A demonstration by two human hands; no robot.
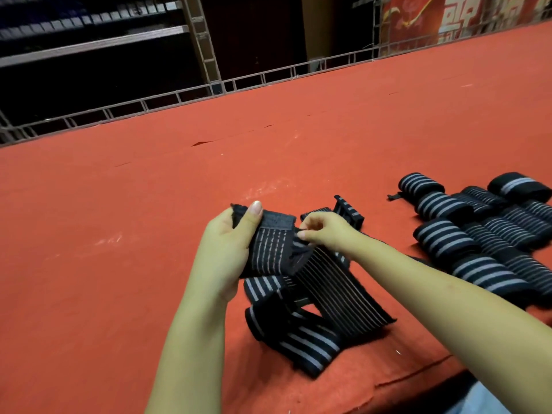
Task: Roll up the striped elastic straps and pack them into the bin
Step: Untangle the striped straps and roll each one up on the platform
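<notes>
Two hands work one strap (277, 249): our left hand (227, 249) grips its hook-and-loop end with the thumb on top, keeping it steady, while our right hand (324, 230) pinches its edge beside it; finished rolls (478, 231) wait right of that hand; no bin shows

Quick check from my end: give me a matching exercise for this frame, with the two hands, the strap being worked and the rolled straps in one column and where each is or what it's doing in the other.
Column one:
1. left hand
2. right hand
3. strap being worked
4. rolled straps

Column two:
A. lying in a cluster on the red table, at the right
B. pinches the strap's edge just below its plain black end patch
C. grips the strap's top end, thumb on the patch
D. hangs from the hands down onto loose straps

Pairs: 1-C, 2-B, 3-D, 4-A
</notes>
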